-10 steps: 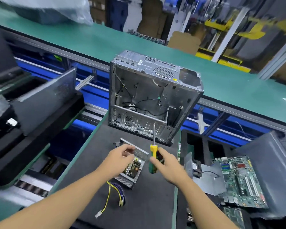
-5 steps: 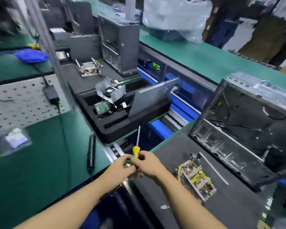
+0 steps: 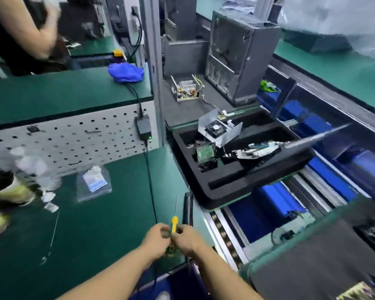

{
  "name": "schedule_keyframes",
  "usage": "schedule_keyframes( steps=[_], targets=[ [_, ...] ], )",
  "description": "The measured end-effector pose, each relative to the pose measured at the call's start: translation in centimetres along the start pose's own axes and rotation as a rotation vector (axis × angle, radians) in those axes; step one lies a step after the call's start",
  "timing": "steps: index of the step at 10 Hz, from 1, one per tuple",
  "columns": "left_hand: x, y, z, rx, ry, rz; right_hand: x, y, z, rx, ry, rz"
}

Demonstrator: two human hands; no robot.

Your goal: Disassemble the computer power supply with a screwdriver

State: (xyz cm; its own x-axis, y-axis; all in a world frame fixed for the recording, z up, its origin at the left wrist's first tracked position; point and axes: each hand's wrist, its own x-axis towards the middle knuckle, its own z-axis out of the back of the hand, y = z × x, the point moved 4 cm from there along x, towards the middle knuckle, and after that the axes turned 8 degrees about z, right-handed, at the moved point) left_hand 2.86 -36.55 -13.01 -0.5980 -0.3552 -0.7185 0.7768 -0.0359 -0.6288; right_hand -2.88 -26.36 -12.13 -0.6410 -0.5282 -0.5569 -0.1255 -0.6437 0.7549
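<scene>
Item: screwdriver, yellow-green handle, shaft upright, gripped in curled right hand; left hand curled against same handle, its hold unclear; power supply board, blurred, well apart on dark mat; judged between screws, tip must next return there.

Near lie one yellow-and-green-handled screwdriver and one slim black pen-shaped tool. One black foam tray sits right. Far behind stand one upright grey metal computer case and one open metal power supply box, with one crumpled blue cloth far left.
</scene>
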Motion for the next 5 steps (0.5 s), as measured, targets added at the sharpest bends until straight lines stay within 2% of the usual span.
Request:
schedule_keyframes(
  steps=[1,2,3,4,5],
  targets=[
    [3.1,0.5,0.6,-0.06,0.007,0.108,1.6,0.1,-1.0,0.093,0.069,-0.051],
    [5.9,0.7,0.5,-0.003,0.001,0.13,2.4,0.3,-0.9,0.16,0.109,-0.084],
    [7.5,0.8,0.4,0.167,0.046,0.138,2.7,0.0,-1.2,0.177,0.161,-0.125],
    [8.3,0.9,0.7,0.285,0.081,0.142,3.0,-0.3,-1.1,0.097,0.18,-0.174],
    [8.4,0.2,1.8,0.356,0.016,0.089,2.7,0.0,-0.5,0.062,0.165,-0.199]
  ],
)
